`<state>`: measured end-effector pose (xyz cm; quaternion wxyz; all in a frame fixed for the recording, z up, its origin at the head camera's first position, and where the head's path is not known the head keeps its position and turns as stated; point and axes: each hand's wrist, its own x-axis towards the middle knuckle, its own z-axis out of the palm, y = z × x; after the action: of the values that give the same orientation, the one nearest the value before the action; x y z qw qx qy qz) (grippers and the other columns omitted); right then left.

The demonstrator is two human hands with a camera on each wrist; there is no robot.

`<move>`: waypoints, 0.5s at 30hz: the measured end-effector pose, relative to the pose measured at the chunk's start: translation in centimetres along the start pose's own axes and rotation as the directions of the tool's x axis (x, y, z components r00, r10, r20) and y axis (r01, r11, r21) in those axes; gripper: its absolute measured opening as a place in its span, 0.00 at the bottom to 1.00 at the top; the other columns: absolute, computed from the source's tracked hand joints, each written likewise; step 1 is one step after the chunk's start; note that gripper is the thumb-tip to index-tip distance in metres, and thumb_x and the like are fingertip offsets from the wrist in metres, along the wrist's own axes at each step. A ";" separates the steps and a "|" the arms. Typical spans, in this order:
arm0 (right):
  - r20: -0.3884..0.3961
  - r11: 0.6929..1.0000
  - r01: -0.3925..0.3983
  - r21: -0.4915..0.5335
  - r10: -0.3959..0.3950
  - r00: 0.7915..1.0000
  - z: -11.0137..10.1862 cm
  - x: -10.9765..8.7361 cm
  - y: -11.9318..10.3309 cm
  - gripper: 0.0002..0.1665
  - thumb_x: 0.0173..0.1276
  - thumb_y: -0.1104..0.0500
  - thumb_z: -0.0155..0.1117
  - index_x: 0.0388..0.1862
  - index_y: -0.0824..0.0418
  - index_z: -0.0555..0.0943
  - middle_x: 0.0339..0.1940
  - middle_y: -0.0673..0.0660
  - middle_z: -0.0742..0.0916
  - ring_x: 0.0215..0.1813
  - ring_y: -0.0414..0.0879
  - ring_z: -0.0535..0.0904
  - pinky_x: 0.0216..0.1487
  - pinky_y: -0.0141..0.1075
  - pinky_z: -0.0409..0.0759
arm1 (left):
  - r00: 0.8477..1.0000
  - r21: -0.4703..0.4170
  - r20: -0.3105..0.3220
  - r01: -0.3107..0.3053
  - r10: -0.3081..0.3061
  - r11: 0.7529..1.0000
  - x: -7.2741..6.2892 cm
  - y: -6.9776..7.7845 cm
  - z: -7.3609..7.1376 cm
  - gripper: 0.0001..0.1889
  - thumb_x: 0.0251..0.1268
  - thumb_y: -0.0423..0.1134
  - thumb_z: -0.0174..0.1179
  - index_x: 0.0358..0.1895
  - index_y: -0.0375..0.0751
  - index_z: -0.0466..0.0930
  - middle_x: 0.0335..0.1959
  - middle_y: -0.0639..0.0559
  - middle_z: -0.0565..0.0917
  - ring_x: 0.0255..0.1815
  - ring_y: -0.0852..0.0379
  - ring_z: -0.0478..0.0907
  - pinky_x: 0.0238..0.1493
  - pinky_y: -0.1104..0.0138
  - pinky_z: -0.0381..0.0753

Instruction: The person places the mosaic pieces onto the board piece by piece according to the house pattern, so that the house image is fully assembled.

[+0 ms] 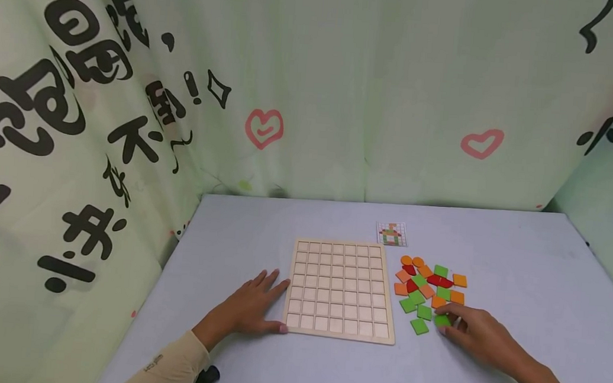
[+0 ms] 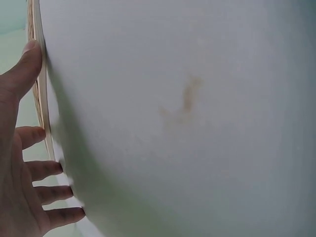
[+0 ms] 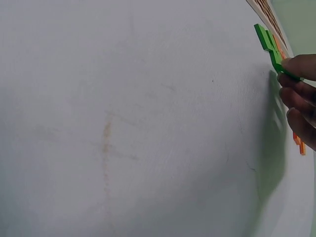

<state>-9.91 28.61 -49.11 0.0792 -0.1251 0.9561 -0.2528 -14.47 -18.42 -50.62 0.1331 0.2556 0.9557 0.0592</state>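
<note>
We've got no tiles (image 1: 419, 326) on the board (image 1: 343, 288) yet, right hand (image 1: 480, 335) pinching a green tile (image 1: 443, 320), left hand (image 1: 247, 307) splayed

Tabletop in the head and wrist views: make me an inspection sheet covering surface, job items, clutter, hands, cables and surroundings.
Surface: white tabletop; brownish smudges in both wrist views.
Job's things: wooden grid board; loose green, orange and red tiles to its right; pattern card beyond its far right corner.
Clutter: black object by the left sleeve, identity unclear.
Hands: left hand spread at the board's left edge; right hand pinches a green tile.
Cables: nothing seen.
Surroundings: pale green curtains with black writing.
</note>
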 end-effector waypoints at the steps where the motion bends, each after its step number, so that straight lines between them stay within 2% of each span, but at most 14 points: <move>1: 0.003 1.000 0.000 0.010 0.000 1.000 0.0 0.0 -0.1 0.19 0.59 0.60 0.76 0.51 0.58 0.85 0.32 0.45 0.82 0.29 0.34 0.71 0.29 0.27 0.75 | 1.000 -0.002 0.002 0.003 -0.003 1.000 0.0 0.0 0.1 0.52 0.56 0.78 0.54 0.80 0.52 0.56 0.81 0.41 0.57 0.80 0.34 0.54 0.70 0.40 0.67; 8: 0.021 0.995 0.045 0.092 -0.047 0.999 -0.2 0.2 -0.7 0.20 0.62 0.63 0.72 0.54 0.60 0.84 0.37 0.46 0.85 0.32 0.32 0.73 0.33 0.27 0.77 | 1.000 0.006 -0.003 0.013 -0.013 1.000 0.1 0.1 0.3 0.53 0.55 0.78 0.55 0.80 0.52 0.56 0.81 0.40 0.57 0.80 0.34 0.55 0.70 0.42 0.67; 15: -0.002 0.978 0.146 0.148 -0.147 0.989 0.1 0.4 -1.6 0.19 0.61 0.63 0.73 0.53 0.60 0.84 0.37 0.43 0.85 0.34 0.30 0.74 0.35 0.27 0.78 | 1.000 -0.029 0.015 0.018 -0.018 0.999 0.0 0.2 0.0 0.53 0.56 0.77 0.56 0.80 0.51 0.55 0.81 0.40 0.55 0.80 0.33 0.52 0.72 0.40 0.64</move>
<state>-10.00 27.15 -48.42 0.0737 -0.1900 0.9226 -0.3274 -14.41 -18.20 -50.57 0.1443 0.2454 0.9561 0.0701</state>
